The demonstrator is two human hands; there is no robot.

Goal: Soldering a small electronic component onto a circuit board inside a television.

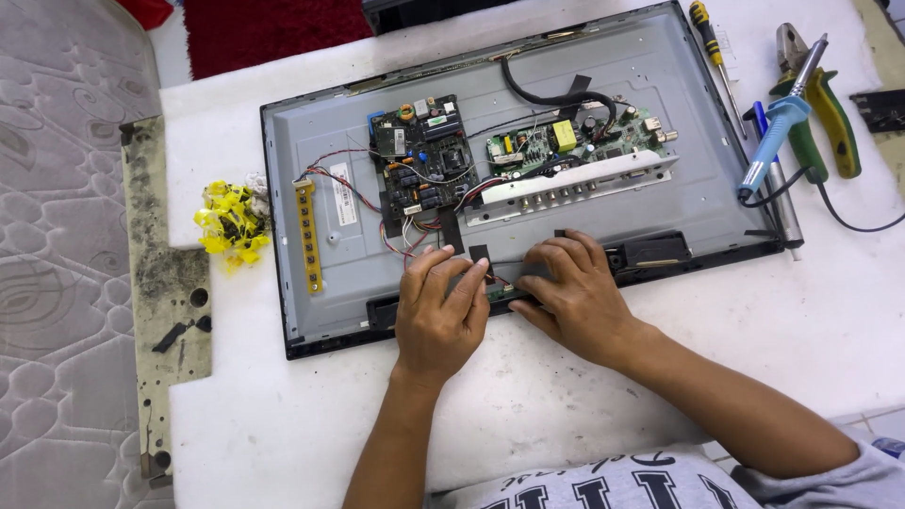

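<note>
An opened flat screen (528, 179), back up, fills the middle of the frame on a white table (811, 330). Both hands rest at its lower edge, lower centre of the frame. The left hand (438, 316) lies flat, fingers slightly spread, tips on a strip of black tape (479, 256) near thin wires. The right hand (577, 292) lies just beside it, fingers together and bent, pressing the panel edge; neither hand grips anything. Two circuit boards (424, 165) sit above the hands. A blue soldering iron (778, 127), pliers (825, 104) and a screwdriver (707, 38) lie upper right; yellow scraps (231, 221) lie left.
</note>
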